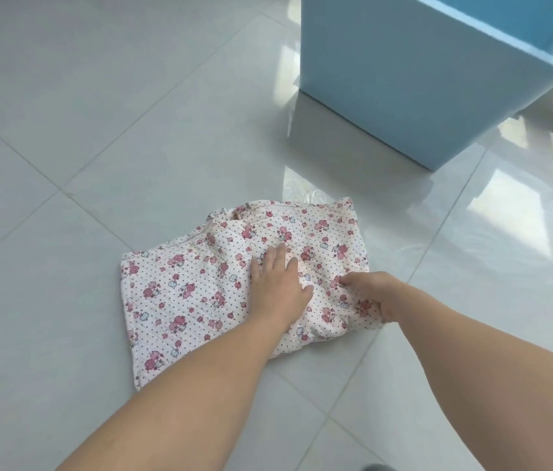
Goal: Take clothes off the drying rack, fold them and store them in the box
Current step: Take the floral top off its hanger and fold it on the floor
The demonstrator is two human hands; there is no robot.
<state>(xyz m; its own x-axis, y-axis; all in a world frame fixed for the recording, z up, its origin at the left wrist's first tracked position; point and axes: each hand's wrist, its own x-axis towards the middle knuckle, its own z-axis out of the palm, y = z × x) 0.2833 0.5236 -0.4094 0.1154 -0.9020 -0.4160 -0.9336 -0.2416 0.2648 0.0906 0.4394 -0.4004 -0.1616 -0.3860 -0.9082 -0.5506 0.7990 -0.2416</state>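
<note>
Head view. Quilted floral garment (200, 294), partly folded, lies on the tiled floor (98, 130) near the blue box (421, 79) (well short of storage). Risk: the bulky fold may spring open if pressure lifts, since quilting resists creasing. Left hand (277, 287) presses flat, fingers extended; right hand (370, 294) pinches the cloth's right edge, fingers curled, both forearms reaching forward.

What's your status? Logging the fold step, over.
Left hand flat, pressing floral garment on floor. Right hand pinching its right edge. Blue box ahead-right, path unobstructed.
</note>
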